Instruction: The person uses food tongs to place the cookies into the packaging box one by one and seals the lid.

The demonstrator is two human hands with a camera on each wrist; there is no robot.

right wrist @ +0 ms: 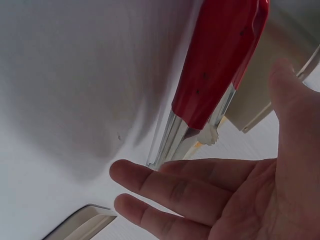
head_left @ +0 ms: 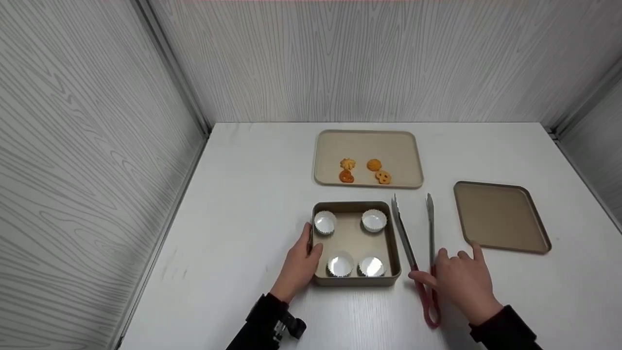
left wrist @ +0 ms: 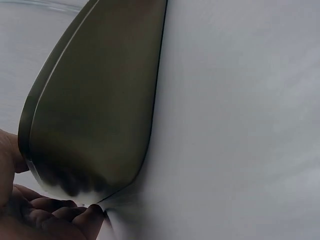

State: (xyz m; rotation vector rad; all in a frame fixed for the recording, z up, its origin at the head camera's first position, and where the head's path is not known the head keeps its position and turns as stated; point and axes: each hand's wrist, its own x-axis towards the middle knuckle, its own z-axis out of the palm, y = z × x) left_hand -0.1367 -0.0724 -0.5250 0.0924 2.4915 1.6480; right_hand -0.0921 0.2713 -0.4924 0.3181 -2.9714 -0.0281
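Note:
At the left wall of a deep square baking pan (head_left: 350, 239), my left hand (head_left: 300, 267) grips with the thumb over the rim and the fingers along the outside. Four white fluted cups, one being the back right cup (head_left: 373, 220), sit in the pan's corners. Metal tongs with red handles (head_left: 432, 313) lie spread just right of the pan, tips pointing away. My right hand (head_left: 461, 284) is over them, thumb across the handles in the head view. In the right wrist view its fingers (right wrist: 175, 192) extend loosely beside the red handle, uncurled.
A beige tray (head_left: 388, 143) at the back holds several cookies, among them a pretzel-shaped one (head_left: 346, 176) and a round one (head_left: 373, 165). A shallow brown tray (head_left: 503, 214) lies at the right, its near corner close to my right fingertips. Panelled walls (head_left: 340, 63) enclose the table.

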